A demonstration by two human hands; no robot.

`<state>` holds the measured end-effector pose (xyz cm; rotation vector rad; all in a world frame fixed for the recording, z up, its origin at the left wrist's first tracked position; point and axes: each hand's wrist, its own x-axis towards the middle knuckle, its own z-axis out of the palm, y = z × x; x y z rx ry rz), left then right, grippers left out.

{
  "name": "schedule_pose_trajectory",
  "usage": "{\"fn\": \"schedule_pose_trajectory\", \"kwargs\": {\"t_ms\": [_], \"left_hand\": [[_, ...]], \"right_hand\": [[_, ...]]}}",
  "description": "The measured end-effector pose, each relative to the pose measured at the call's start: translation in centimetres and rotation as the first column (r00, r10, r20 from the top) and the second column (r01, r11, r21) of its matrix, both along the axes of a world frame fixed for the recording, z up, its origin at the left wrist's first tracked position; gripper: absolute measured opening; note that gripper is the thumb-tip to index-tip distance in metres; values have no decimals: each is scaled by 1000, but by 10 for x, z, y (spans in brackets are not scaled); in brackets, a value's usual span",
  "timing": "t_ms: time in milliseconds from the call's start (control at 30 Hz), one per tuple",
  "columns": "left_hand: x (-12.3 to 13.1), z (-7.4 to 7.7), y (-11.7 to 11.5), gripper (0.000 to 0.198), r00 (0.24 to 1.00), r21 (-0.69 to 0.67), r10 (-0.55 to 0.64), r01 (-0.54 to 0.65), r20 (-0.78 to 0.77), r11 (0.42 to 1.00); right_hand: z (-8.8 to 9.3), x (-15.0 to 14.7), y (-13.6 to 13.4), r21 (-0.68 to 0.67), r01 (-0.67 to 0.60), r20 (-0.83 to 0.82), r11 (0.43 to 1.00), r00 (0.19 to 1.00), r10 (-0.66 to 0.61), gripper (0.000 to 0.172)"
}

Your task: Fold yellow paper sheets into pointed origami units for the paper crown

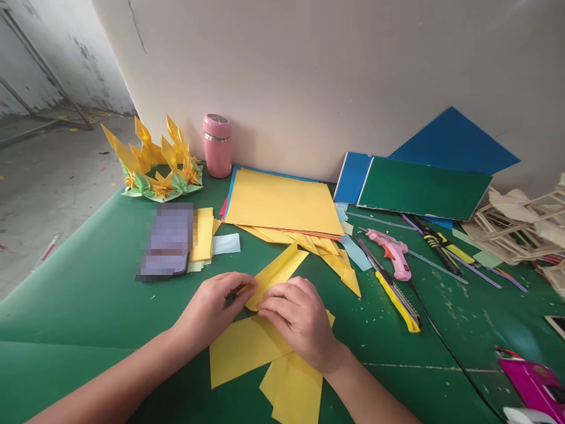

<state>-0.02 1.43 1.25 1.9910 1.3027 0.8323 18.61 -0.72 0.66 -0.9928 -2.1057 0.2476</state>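
Between my two hands is a yellow sheet of paper (pixel 278 266), partly folded and pointing away toward the paper stack. My left hand (pixel 223 300) pinches its left edge near the bottom corner. On the other side, my right hand (pixel 300 315) grips the lower right edge with bent fingers; its fingertips are partly hidden. Loose yellow paper pieces (pixel 241 347) lie under and in front of my hands. Just beyond, several folded yellow paper strips (pixel 339 268) overlap at the edge of the stack of coloured sheets (pixel 282 200).
A yellow and green paper crown (pixel 161 171) and a pink flask (pixel 218 147) stand at the back left, behind a blurred phone (pixel 170 238). Rightward lie a yellow cutter (pixel 395 294), a pink glue gun (pixel 392 250) with a black cord, pliers (pixel 441 250) and a wooden stick model (pixel 507 227).
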Motion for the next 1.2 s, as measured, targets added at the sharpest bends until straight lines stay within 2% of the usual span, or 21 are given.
{"fn": "schedule_pose_trajectory", "kwargs": {"t_ms": [267,400,500,667,1000,1200], "left_hand": [[-1,-2,1,20,999,-19,-38,38,-17,999],[-1,-1,1,19,997,-17,-65,64,-30,998],[-1,0,1,18,996,3,-83,83,-30,997],[-1,0,-1,17,996,18,-87,88,-31,996],[0,-3,0,19,996,34,-62,64,-57,997],[0,-2,-1,16,998,48,-39,42,-58,998]], "right_hand": [[-3,-3,5,-239,28,-33,971,999,-37,12],[0,-4,11,-378,60,43,924,998,-47,15],[2,-5,16,-422,88,100,902,994,-50,20],[0,-8,17,-414,110,107,904,992,-72,21],[-6,-11,15,-283,123,85,951,991,-103,22],[-6,-12,15,-281,139,85,949,989,-120,23]]}}
